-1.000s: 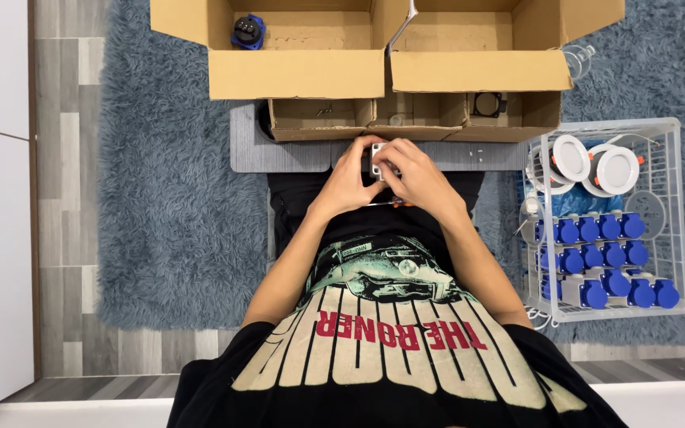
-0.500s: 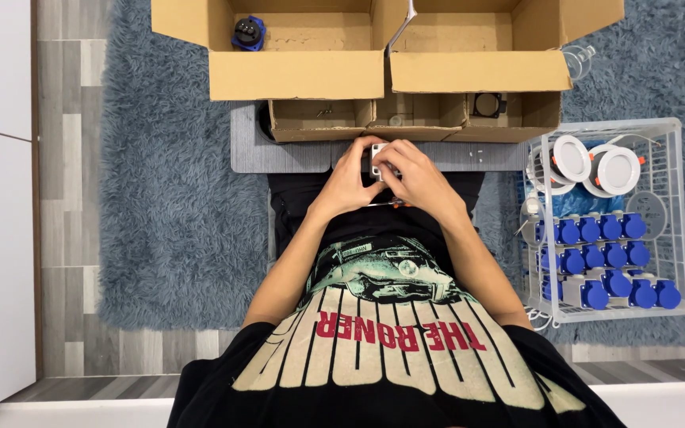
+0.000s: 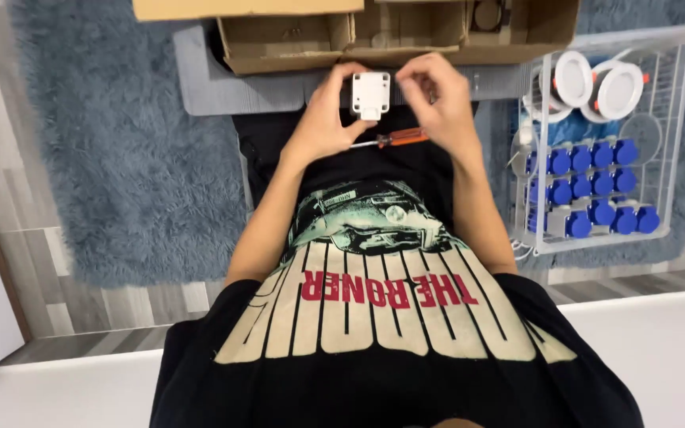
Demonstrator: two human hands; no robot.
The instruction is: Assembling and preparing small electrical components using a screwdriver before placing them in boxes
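The small white square box, a hard plastic housing with rounded corners, is held up in front of the person's chest, just below the open cardboard boxes. It looks light and stiff, so I judge it will not bend in the fingers, but its smooth faces may slip; the safest hold is on its two opposite side edges. The left hand has its grip clamped on the left edge of the box, thumb and fingers closed on it. The right hand touches the right upper corner with its fingertips; whether this grip is truly closed on the box, I cannot tell. A screwdriver with an orange handle lies across just under the box, near both hands. I cannot see which hand carries it.

At the right stands a white wire basket with round white lamps and many blue-capped parts. Under all is a blue shaggy rug.
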